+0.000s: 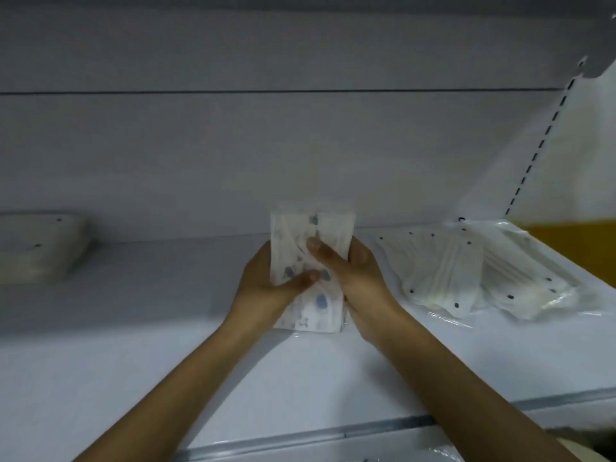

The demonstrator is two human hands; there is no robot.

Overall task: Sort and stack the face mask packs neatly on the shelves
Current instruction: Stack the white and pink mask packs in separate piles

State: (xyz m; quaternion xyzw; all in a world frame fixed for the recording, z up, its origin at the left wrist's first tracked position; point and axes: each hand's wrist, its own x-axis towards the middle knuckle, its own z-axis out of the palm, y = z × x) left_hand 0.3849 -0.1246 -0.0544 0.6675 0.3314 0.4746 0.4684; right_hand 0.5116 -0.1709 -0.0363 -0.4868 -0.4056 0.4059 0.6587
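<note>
Fingers of both hands are wrapped round one patterned face mask pack (311, 261), and that is the first thing I read from the head view: the left hand (266, 288) grips its left edge with the thumb laid across the front, while the right hand (350, 275) clasps the right edge, its thumb pressed flat on the upper front. Neither hand is spread wide; both are curled close on the pack. I see the pack as a clear plastic wrapper over white masks printed with blue-grey blotches, held roughly upright, with its lower end down at the white shelf (133, 328) near the middle of the board and its top close to the grey back panel (233, 145); whether the bottom edge actually rests on the shelf I cannot tell, since the wrists cover it. To the right, well apart from my hands, a loose heap of white dotted mask packs (466, 271) lies flat and slightly fanned in crinkled clear plastic, reaching toward the right end of the shelf. On the far left sits another stack of white packs (36, 248), blurred, with a few dark dots showing. At the upper right a slotted shelf upright (540, 141) runs diagonally, with a yellow surface (573, 248) behind it. Below the front lip of the shelf a bit more clear wrapping (436, 451) peeks in at the bottom edge.
</note>
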